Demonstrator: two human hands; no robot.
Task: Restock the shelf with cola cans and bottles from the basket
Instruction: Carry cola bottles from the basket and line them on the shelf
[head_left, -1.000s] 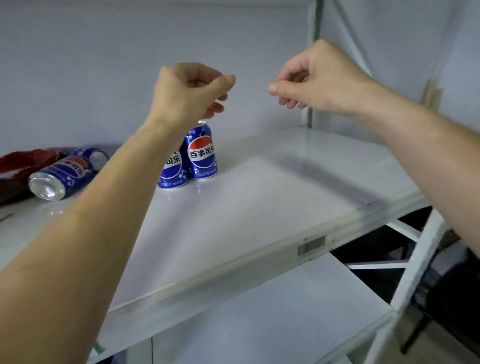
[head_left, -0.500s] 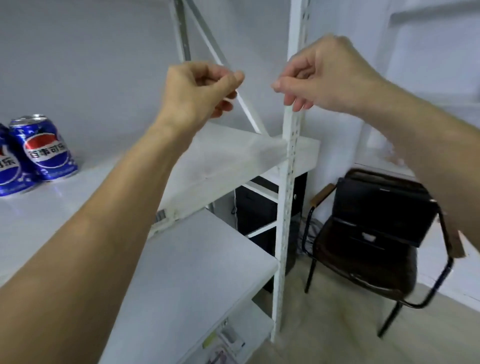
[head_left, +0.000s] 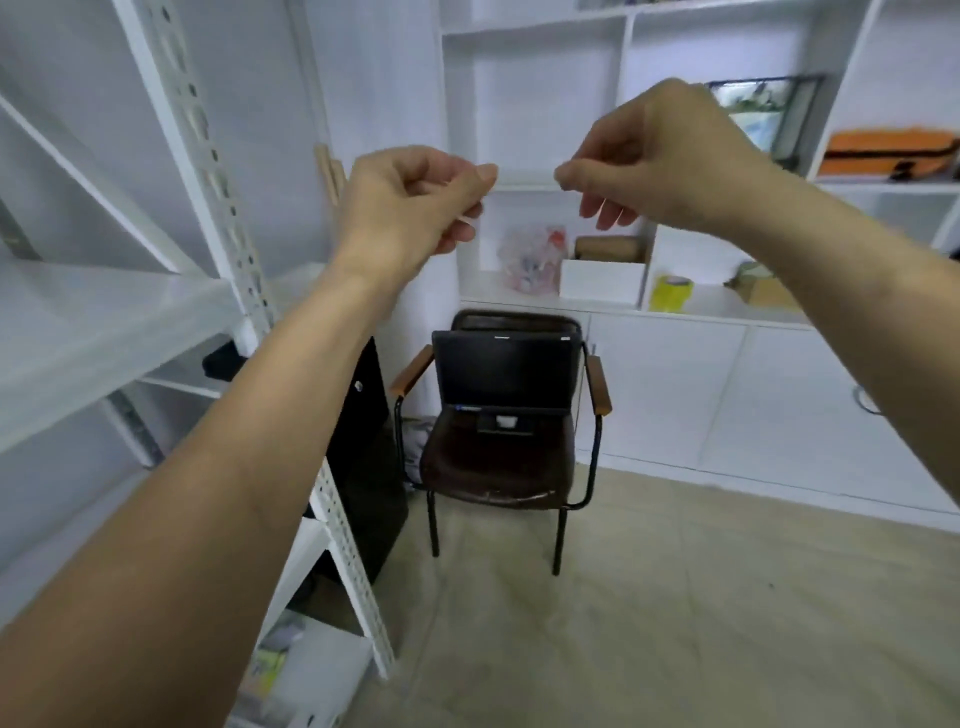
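White shelf (head_left: 93, 317) left of left hand (head_left: 415, 202)

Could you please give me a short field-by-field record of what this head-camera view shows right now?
left hand: raised, fingers curled, nothing visibly held
right hand: raised, fingers curled, nothing visibly held
metal shelf: at left, no cans in view
chair: ahead on the floor, dark seat
black case: upright on the chair
wall cabinet: behind the chair, holds assorted items
basket: not in view
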